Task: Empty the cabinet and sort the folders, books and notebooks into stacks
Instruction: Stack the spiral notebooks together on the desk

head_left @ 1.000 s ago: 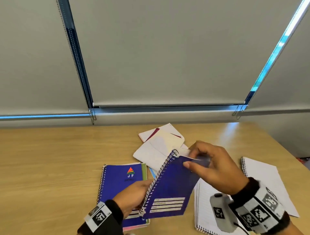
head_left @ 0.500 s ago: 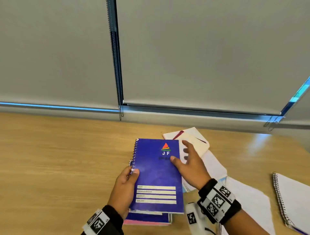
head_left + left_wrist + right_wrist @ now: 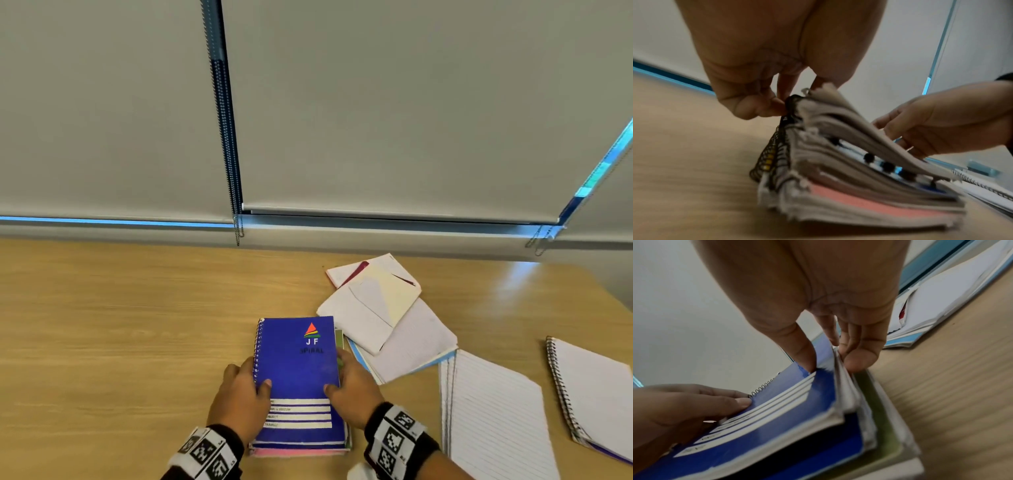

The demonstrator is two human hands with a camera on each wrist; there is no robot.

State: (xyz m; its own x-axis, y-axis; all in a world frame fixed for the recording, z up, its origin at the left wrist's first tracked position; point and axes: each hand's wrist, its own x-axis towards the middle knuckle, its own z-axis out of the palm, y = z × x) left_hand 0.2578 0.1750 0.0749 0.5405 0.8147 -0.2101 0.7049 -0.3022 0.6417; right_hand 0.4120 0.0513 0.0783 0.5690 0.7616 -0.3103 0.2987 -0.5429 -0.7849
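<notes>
A blue spiral notebook (image 3: 298,370) marked "JF" lies on top of a stack of notebooks (image 3: 301,451) with a pink one at the bottom, near the table's front. My left hand (image 3: 253,382) grips its spiral edge, thumb on the cover. The left wrist view shows those fingers (image 3: 777,104) pinching the wire binding of the stack (image 3: 849,186). My right hand (image 3: 337,375) holds the opposite edge. In the right wrist view, the thumb (image 3: 804,356) presses the blue cover (image 3: 777,426) while the fingers (image 3: 857,356) curl under the top notebook's page edge.
A loose pile of open books and papers (image 3: 387,315) lies just right of the stack. Lined sheets (image 3: 493,411) and an open spiral notebook (image 3: 596,387) lie further right. The wooden table (image 3: 120,325) ends at a sill under grey blinds, where a bead chain (image 3: 230,154) hangs.
The blue notebook, held tilted up above the stack a second ago, now lies flat on top of it. Both hands have shifted to its side edges.
</notes>
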